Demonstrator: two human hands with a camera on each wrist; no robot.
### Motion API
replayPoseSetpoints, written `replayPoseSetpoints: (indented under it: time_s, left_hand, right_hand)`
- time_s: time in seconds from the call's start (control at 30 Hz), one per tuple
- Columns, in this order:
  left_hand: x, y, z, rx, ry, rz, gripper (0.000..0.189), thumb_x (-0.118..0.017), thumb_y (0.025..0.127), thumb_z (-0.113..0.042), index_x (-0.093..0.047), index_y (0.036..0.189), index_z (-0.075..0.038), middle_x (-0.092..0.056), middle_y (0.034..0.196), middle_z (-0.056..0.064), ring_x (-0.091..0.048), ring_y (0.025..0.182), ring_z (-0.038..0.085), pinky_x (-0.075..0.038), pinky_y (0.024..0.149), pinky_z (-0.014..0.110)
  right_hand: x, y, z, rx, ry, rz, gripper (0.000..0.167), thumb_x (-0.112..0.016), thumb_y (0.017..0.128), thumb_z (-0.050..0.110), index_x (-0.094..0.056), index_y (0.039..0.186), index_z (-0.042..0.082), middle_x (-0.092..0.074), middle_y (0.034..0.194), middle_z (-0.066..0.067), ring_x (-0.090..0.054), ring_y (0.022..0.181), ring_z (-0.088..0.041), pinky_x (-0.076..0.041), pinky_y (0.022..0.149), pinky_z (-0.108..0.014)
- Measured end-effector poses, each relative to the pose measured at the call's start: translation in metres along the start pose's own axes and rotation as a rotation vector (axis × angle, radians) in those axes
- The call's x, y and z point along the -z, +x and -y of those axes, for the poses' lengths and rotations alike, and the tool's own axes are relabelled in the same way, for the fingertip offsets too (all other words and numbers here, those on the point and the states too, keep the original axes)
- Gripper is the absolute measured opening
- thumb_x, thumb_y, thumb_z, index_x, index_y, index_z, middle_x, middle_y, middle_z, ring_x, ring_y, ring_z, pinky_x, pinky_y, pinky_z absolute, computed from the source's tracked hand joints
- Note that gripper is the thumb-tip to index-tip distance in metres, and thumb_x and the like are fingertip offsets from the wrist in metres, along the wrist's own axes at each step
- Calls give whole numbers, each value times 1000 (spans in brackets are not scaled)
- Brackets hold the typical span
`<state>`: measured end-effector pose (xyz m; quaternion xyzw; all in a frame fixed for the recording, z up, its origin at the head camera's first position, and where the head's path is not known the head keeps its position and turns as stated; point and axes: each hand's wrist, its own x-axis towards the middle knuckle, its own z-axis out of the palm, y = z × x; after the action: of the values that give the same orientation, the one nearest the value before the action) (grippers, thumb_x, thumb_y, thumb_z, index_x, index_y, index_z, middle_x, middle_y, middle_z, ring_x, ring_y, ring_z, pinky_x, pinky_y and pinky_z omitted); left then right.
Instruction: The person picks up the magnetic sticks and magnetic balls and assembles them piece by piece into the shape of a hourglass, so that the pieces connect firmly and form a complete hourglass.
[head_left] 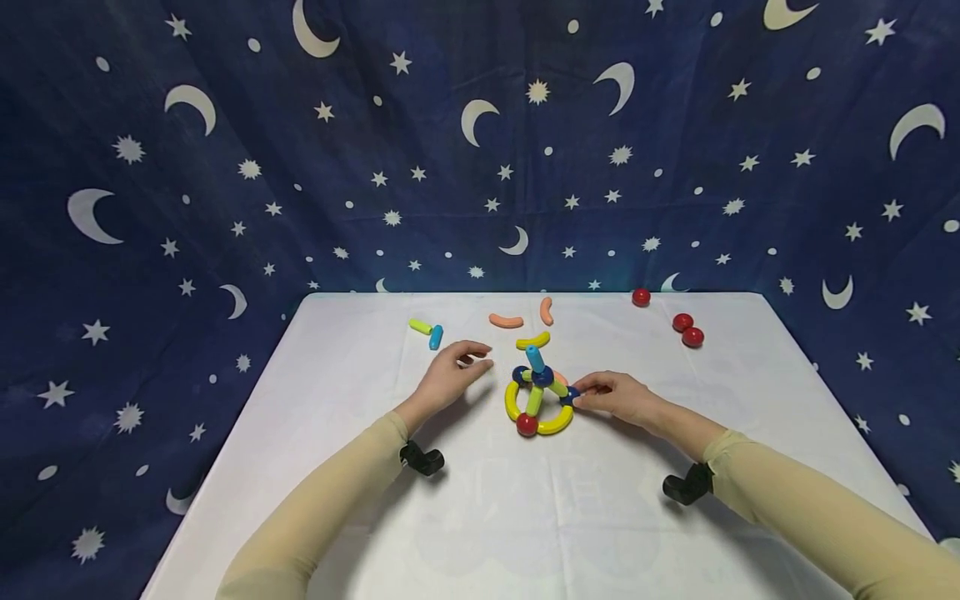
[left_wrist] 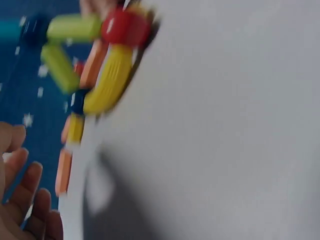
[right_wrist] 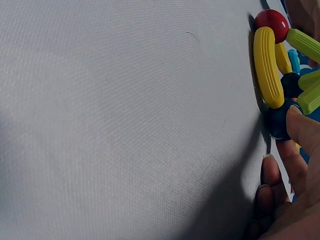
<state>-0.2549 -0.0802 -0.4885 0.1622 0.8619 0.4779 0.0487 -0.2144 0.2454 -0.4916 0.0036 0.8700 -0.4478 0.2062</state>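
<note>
A structure of rods and balls stands mid-table: curved yellow rods (head_left: 556, 422) form a ring, and green rods (head_left: 535, 401) rise to a dark blue ball (head_left: 542, 377) topped by an upright blue rod (head_left: 534, 358). A red ball (head_left: 527, 425) sits at the ring's near side. My right hand (head_left: 617, 397) pinches the dark blue ball (right_wrist: 279, 122) at the ring's right side between thumb and fingers. Left of the structure, apart from it, my left hand (head_left: 452, 375) hovers with loosely bent fingers, holding nothing. The left wrist view is blurred.
Behind the structure lie a curved yellow rod (head_left: 532, 340) and two curved orange rods, one left (head_left: 506, 321) and one right (head_left: 546, 311). A short green rod (head_left: 421, 327) and a blue rod (head_left: 436, 337) lie back left. Red balls (head_left: 682, 322) rest back right on the white tablecloth (head_left: 480, 533).
</note>
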Motion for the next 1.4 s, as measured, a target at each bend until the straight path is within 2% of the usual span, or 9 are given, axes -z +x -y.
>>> replayPoseSetpoints:
  time_s: [0.1, 0.2, 0.33, 0.43, 0.57, 0.77, 1.1, 1.27, 1.4]
  left_hand:
    - [5, -6, 7, 46, 38, -42, 31, -70, 98, -29, -71, 123, -11, -68, 112, -1, -62, 101, 19, -51, 89, 40]
    - [-5, -21, 2, 40, 132, 60, 29, -73, 96, -32, -71, 116, -11, -67, 100, -3, -60, 90, 16, -50, 80, 36]
    - [-30, -36, -13, -46, 277, 171, 40, -76, 90, -48, -68, 112, -15, -63, 93, -4, -53, 82, 14, -43, 74, 31]
    - [-44, -40, -22, -81, 355, 145, 50, -77, 84, -59, -64, 109, -17, -58, 90, -4, -50, 80, 13, -39, 72, 31]
    - [-52, -40, -27, -74, 416, 119, 54, -78, 81, -64, -61, 106, -19, -54, 87, -5, -49, 79, 13, -38, 71, 32]
    - [-51, -37, -25, -58, 360, 142, 43, -80, 85, -51, -64, 108, -19, -59, 90, -7, -51, 81, 13, -40, 72, 31]
    - [-37, -20, -15, -66, 282, 123, 31, -73, 97, -29, -70, 124, -16, -64, 94, -7, -55, 82, 13, -46, 73, 30]
    - [-34, -8, -14, -55, 275, 140, 40, -71, 98, -31, -67, 135, -16, -69, 107, -2, -58, 90, 14, -48, 81, 32]
    - [-37, 3, -15, -56, 282, 150, 45, -71, 98, -29, -63, 141, -16, -68, 120, 2, -58, 95, 17, -47, 87, 34]
  right_hand:
    - [-1, 0, -1, 6, -3, 10, 47, -79, 91, 38, -69, 127, 10, -61, 106, -8, -51, 101, -27, -45, 81, -34]
    - [1, -1, 0, 0, -17, 10, 48, -79, 90, 39, -69, 127, 10, -61, 106, -8, -51, 100, -26, -44, 81, -34]
    - [5, -1, 2, -3, -25, -4, 47, -79, 90, 39, -70, 126, 9, -60, 104, -8, -50, 100, -27, -43, 80, -35]
    - [7, 0, 5, 4, -27, -10, 48, -79, 90, 39, -69, 126, 9, -61, 105, -9, -50, 100, -29, -43, 80, -36]
    - [5, 1, 6, -12, -67, -37, 50, -76, 91, 46, -70, 126, 11, -64, 110, -8, -51, 100, -28, -44, 79, -35]
    - [3, -4, 5, -15, -154, -79, 44, -71, 92, 53, -76, 109, 13, -67, 103, -4, -52, 90, -25, -42, 71, -35]
    - [-15, -23, 17, -40, -163, -5, 40, -77, 87, 51, -81, 84, 12, -66, 80, -1, -49, 73, -19, -35, 61, -30]
    - [-34, -32, 28, -35, -147, 31, 34, -76, 90, 44, -80, 79, 13, -57, 71, 1, -46, 66, -17, -31, 58, -29]
    - [-45, -38, 32, 53, -109, 101, 27, -73, 93, 37, -80, 86, 12, -56, 74, 4, -45, 69, -16, -32, 61, -30]
